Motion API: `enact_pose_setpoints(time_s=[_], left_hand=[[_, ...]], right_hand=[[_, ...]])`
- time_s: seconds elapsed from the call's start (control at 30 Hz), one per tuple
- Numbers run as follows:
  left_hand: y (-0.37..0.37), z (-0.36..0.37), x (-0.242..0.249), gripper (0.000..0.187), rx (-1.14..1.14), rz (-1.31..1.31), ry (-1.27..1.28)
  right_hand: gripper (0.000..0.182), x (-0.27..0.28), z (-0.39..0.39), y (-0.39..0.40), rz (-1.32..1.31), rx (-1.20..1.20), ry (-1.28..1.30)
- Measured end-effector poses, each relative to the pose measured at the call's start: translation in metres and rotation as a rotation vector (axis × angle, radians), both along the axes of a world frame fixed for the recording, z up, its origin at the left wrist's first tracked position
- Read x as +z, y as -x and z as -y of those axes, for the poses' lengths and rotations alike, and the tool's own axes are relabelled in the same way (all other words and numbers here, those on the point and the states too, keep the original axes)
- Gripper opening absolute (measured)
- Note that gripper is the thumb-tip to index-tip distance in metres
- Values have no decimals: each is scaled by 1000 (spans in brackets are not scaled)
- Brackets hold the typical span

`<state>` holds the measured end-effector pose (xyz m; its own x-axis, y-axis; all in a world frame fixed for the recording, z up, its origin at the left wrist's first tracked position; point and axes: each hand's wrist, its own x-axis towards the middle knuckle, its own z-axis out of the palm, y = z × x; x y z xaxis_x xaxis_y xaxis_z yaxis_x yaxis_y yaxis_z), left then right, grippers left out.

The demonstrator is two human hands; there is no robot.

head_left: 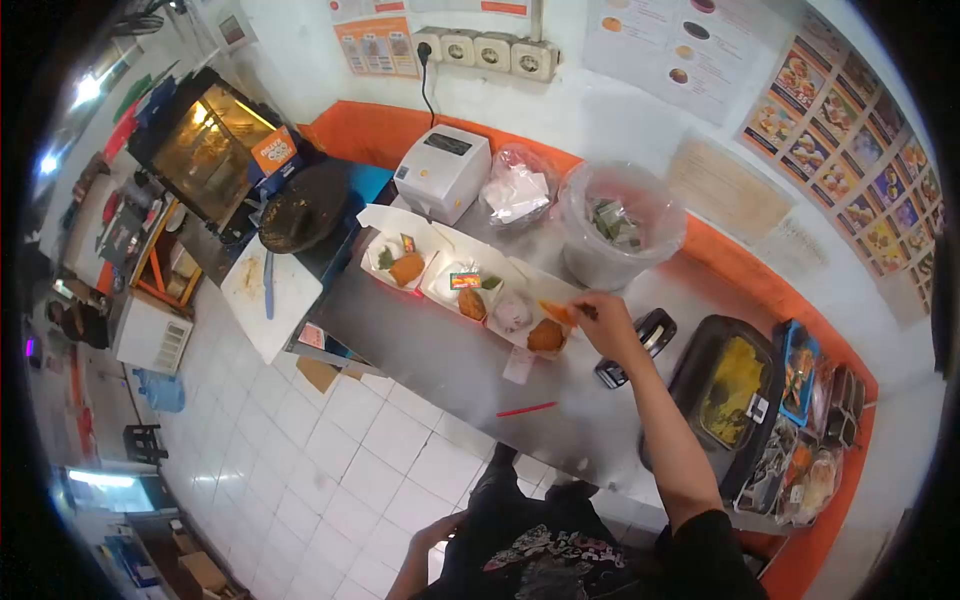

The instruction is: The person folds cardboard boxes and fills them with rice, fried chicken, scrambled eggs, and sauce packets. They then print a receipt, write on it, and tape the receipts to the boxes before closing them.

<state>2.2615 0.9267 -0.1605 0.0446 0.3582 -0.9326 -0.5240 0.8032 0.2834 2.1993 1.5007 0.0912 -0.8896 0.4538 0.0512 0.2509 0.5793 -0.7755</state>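
My right hand [600, 320] reaches over the rightmost of three open food boxes, its fingers pinched on a small orange packet [558, 313]. That box holds a wrapped whitish ball [513, 313] and a browned fried piece [546, 336]. In the middle box [436, 283] are white rice, a fried piece [472, 304], some greens and a colourful sauce sachet [465, 281]. The left box [376, 221] has similar food and a sachet [408, 243]. Down by my hip, my left hand [437, 532] rests against the dark clothing with its fingers loosely extended and nothing visible in them.
A black stapler-like device [636, 349] and a red pen [527, 409] lie on the metal counter [400, 345]. Behind stand a label printer [443, 172] and a clear bucket [620, 228]. To the right is a black tray [690, 400] with yellow food; a knife [268, 285] lies left.
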Motion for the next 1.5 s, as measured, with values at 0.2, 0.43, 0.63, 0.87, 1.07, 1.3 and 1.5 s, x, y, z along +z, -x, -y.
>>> enact_pose_setpoints(time_s=[0.2, 0.43, 0.63, 0.87, 1.07, 1.3, 1.5], left_hand=[[39, 28, -57, 54, -90, -34, -203], [90, -157, -35, 52, -713, -87, -381], [-109, -334, 52, 51, -1429, -19, -732], [-387, -209, 108, 50, -1964, 154, -940], [-527, -31, 110, 49, -2268, 284, -948], [-586, 92, 123, 48, -2481, 349, -875], [-629, 96, 97, 47, -2542, 285, -794]], right_hand=[[36, -58, 24, 4, 47, -181, -97], [10, -200, 195, -184, 33, -397, 323], [21, -252, 376, -417, 734, -595, 204], [47, -272, 748, -541, 713, -1389, 734], [60, -207, 972, -508, -650, -1958, 1434], [33, -221, 1077, -516, -1123, -2405, 1183], [22, -250, 1110, -555, -1060, -2411, 1160]])
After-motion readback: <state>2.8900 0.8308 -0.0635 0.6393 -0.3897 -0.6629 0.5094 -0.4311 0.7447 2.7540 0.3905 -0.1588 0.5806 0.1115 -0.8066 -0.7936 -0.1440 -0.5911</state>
